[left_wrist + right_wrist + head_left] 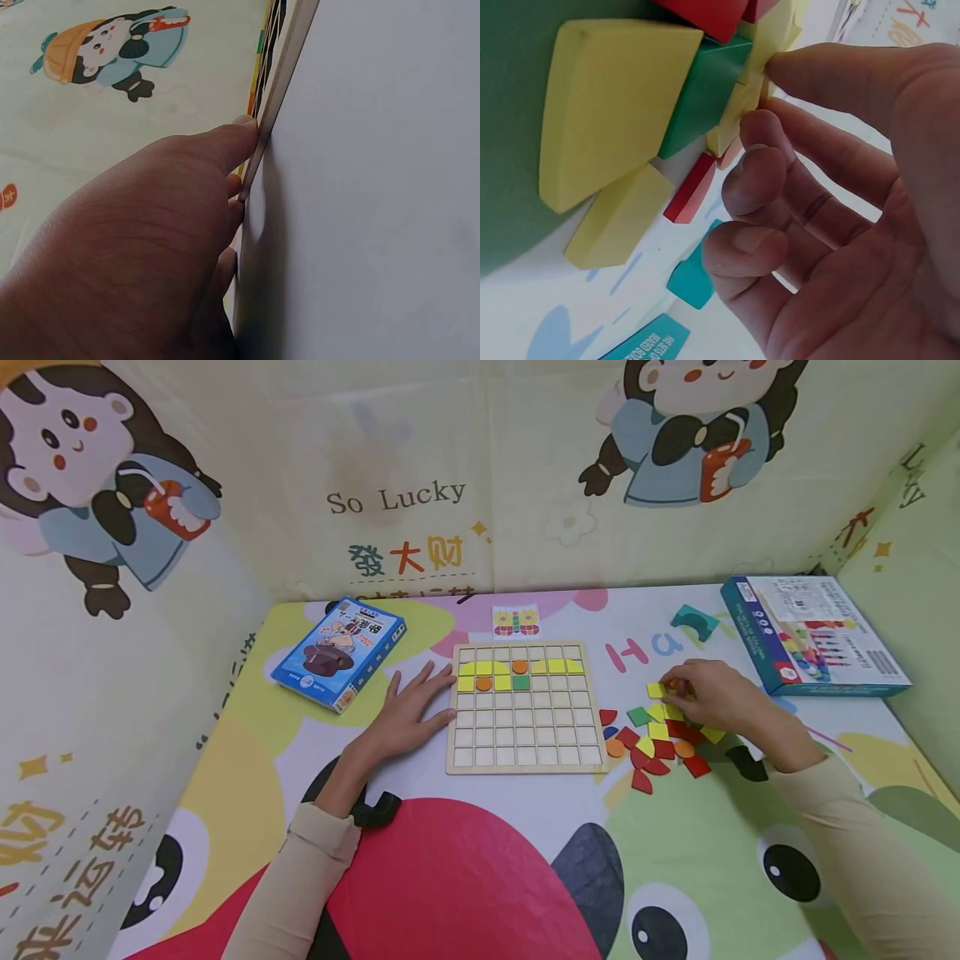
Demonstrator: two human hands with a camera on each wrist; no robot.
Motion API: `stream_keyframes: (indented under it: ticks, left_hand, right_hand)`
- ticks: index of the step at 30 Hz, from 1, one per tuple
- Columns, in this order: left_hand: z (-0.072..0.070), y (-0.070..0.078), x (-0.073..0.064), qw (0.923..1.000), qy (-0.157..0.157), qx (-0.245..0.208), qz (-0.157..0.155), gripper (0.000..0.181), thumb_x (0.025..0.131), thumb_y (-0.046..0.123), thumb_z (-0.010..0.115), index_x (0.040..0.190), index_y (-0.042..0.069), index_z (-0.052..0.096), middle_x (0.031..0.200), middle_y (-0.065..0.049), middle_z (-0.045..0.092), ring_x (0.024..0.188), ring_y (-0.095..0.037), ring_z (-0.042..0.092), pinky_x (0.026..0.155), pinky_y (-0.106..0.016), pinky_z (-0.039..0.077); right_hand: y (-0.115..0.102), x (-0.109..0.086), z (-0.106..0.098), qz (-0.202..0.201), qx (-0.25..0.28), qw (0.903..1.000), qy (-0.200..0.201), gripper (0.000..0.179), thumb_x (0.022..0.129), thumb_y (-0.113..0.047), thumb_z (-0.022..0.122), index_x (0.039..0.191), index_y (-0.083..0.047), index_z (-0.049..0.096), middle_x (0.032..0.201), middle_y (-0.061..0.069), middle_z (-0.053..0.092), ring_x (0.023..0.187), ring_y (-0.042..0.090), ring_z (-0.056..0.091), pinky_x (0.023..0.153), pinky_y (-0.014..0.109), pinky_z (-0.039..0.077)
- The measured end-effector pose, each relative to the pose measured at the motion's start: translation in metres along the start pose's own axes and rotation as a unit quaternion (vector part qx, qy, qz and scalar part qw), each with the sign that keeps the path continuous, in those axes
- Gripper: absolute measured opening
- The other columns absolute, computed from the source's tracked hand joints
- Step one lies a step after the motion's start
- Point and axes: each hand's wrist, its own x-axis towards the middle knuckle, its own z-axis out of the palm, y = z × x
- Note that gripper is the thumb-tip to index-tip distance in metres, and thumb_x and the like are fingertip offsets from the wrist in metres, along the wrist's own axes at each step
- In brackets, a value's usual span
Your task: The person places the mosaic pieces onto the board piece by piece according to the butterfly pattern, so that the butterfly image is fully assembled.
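Observation:
A wooden grid board lies flat on the table. Flat yellow, orange and green pieces fill most of its second row and the left part of the third. My left hand rests beside the board's left edge with fingers spread; in the left wrist view its thumb touches that edge. Over a pile of loose coloured pieces to the right of the board is my right hand. Its thumb and index finger pinch a yellow piece among the others, while the remaining fingers curl loosely.
A butterfly pattern card lies behind the board. At the left is a blue box, and a larger teal-edged box lies at the back right. A teal arch-shaped object sits near that box.

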Motion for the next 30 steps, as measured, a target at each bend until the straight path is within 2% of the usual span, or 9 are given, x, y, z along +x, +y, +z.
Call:
stream_keyframes:
  ticks: [6, 13, 15, 21, 25, 30]
  left_hand:
    - [-0.001, 0.000, 0.000, 1.0000, -0.005, -0.001, 0.000, 0.066, 0.104, 0.046, 0.061, 0.164, 0.025, 0.042, 0.177, 0.004, 0.030, 0.170, -0.026, 0.009, 0.133, -0.063, -0.011]
    - [-0.001, 0.000, -0.001, 1.0000, -0.002, -0.001, 0.000, 0.066, 0.104, 0.046, 0.061, 0.164, 0.025, 0.042, 0.177, 0.004, 0.030, 0.170, -0.026, 0.009, 0.134, -0.063, -0.011]
    - [-0.001, 0.001, -0.001, 1.0000, -0.001, -0.004, 0.003, 0.066, 0.104, 0.046, 0.062, 0.164, 0.025, 0.042, 0.176, 0.004, 0.031, 0.170, -0.026, 0.009, 0.133, -0.064, -0.010]
    - [-0.002, 0.001, 0.000, 1.0000, 0.004, 0.002, 0.008, 0.067, 0.104, 0.047, 0.061, 0.164, 0.025, 0.042, 0.176, 0.002, 0.031, 0.170, -0.028, 0.010, 0.133, -0.066, -0.010]
    - [-0.002, 0.001, 0.001, 1.0000, 0.004, 0.005, 0.005, 0.066, 0.104, 0.048, 0.061, 0.164, 0.026, 0.042, 0.176, 0.004, 0.031, 0.170, -0.025, 0.009, 0.133, -0.064, -0.010]
    - [-0.001, 0.001, 0.000, 1.0000, -0.001, 0.001, 0.000, 0.067, 0.104, 0.048, 0.060, 0.164, 0.026, 0.041, 0.177, 0.005, 0.030, 0.170, -0.025, 0.009, 0.134, -0.063, -0.011]
  right_hand:
    - [-0.007, 0.004, 0.003, 0.014, -0.002, 0.9999, 0.001, 0.034, 0.095, -0.019, 0.078, 0.121, 0.002, 0.073, 0.102, 0.013, 0.073, 0.090, 0.023, 0.062, 0.077, 0.038, 0.060]
    - [-0.026, 0.017, 0.003, 0.015, -0.015, 0.9998, 0.006, 0.031, 0.097, -0.019, 0.075, 0.120, 0.002, 0.075, 0.108, 0.017, 0.075, 0.097, 0.030, 0.064, 0.085, 0.049, 0.063]
    - [-0.029, 0.018, 0.001, 0.017, -0.014, 0.9997, 0.003, 0.032, 0.097, -0.020, 0.075, 0.121, 0.001, 0.075, 0.109, 0.017, 0.075, 0.098, 0.030, 0.064, 0.084, 0.048, 0.063]
    - [-0.034, 0.019, 0.001, 0.033, 0.000, 0.9993, -0.020, 0.033, 0.096, -0.028, 0.077, 0.117, -0.002, 0.077, 0.102, 0.012, 0.075, 0.092, 0.024, 0.062, 0.074, 0.035, 0.060]
    - [-0.037, 0.017, 0.004, 0.037, -0.018, 0.9990, -0.019, 0.037, 0.092, -0.038, 0.082, 0.109, -0.005, 0.079, 0.090, 0.006, 0.074, 0.085, 0.021, 0.060, 0.070, 0.031, 0.056]
    - [-0.041, 0.016, 0.007, 0.047, -0.033, 0.9980, -0.028, 0.042, 0.089, -0.048, 0.084, 0.099, -0.007, 0.079, 0.075, 0.001, 0.066, 0.076, 0.019, 0.057, 0.063, 0.029, 0.049]
